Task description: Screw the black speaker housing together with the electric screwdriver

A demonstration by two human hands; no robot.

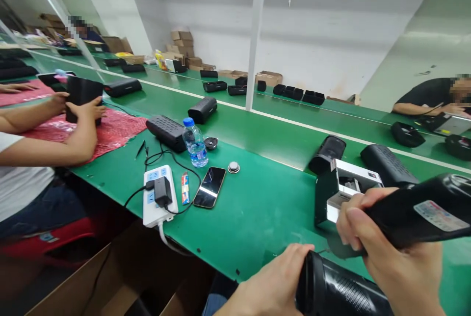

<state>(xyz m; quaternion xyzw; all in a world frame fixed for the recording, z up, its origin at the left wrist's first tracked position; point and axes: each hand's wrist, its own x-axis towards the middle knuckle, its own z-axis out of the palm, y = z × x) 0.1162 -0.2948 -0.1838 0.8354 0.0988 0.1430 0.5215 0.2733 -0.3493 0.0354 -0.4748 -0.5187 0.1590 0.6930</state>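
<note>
Left hand (274, 284) steadies the speaker (338, 291); right hand (397, 257) grips a handheld tool (423, 213).

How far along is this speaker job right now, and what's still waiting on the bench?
Looks done: nothing can be confirmed finished. In hand: the left hand steadies a black speaker body at the table edge, while the right hand grips a black handheld tool over it. Probably left: two more speakers lie behind the small grey machine.
</note>
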